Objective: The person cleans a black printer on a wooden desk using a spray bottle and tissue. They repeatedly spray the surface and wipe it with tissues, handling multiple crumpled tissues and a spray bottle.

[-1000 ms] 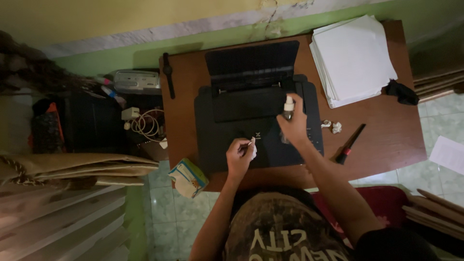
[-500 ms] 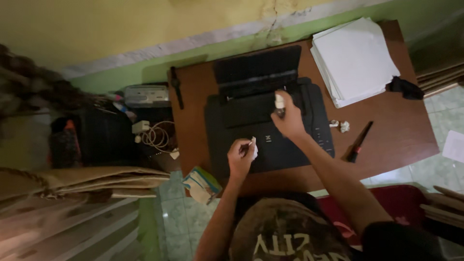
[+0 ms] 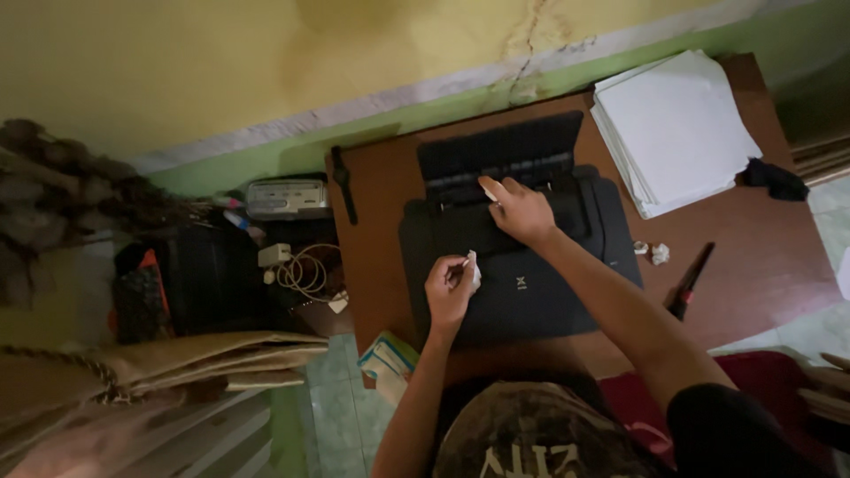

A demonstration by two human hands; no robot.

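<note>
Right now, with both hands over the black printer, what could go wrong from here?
The right hand holds a small bottle tip over the printer's open paper slot; liquid could drip inside. The left hand pinches a small white wad in its fingers, which might shed bits onto the lid. The paper stack overhangs the table edge and could slide if bumped.

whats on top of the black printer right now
The right hand rests on the printer near its raised rear tray, holding a small bottle that it mostly covers. The left hand holds a white wad above the lid.
</note>
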